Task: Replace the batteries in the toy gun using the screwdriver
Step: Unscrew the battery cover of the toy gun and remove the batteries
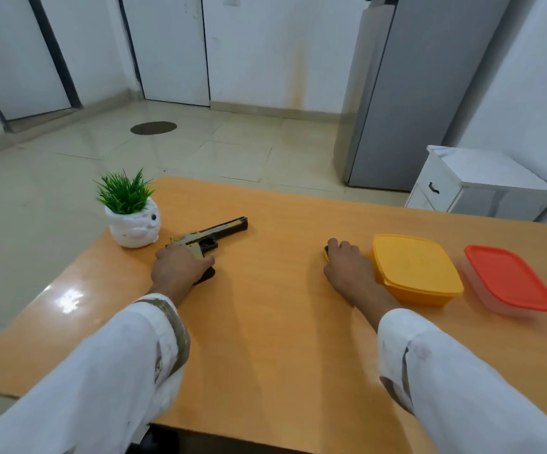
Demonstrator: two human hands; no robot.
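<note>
**Now Comes the Fiddly Part**

Over toward the far left corner of the orange wood-grain table (pixel 282 322), the black-and-tan plastic toy gun (pixel 224 228) lies on its side. Its barrel points to the far right, and it sits just beside a white ceramic pot of green artificial grass (pixel 133 221). The left hand (pixel 180 267) is wrapped over the gun's grip with its fingers curled round it, and the dark butt pokes out beneath the palm.

The right hand (pixel 344 268) rests near the middle of the table, just beside a yellow lidded plastic box (pixel 416 270). Its fingers curl over what I judge to be a small yellow-and-black screwdriver (pixel 326 252). Only the end of the handle shows; the shaft is hidden. A clear plastic box with a red lid (pixel 511 280) sits by the right edge.

The gun looks like a light, hollow, rigid moulding. Its smooth shell may skate on the glossy tabletop when a tool pushes against it. The grip seems the best place to hold it, or it could be pinned flat under the palm; the thin barrel would only give leverage to twist it. No battery cover is visible from this side, so the gun probably needs turning over. Plastic screw seats strip easily, so gentle, square pressure should serve best.
</note>
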